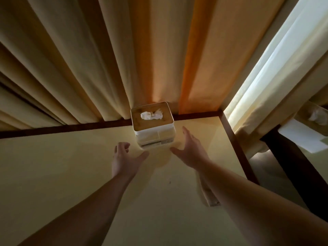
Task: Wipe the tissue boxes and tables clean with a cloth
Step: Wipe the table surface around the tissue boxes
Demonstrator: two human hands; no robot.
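A square tissue box [153,129] with a wooden lid and white sides stands at the far edge of a pale yellow table [71,166], a white tissue poking from its top. My left hand [124,158] hovers just left of the box, fingers loosely spread and holding nothing. To the right of the box, my right hand [190,148] is stretched out with straight fingers, also holding nothing. Neither hand touches the box. A light strip, perhaps a cloth [208,194], lies on the table under my right forearm, mostly hidden.
Beige curtains [106,59] hang right behind the table's dark wooden rim [62,129]. A bright window gap [276,55] is on the right. A second tissue box [314,115] and a white sheet [305,135] sit on a dark table at far right.
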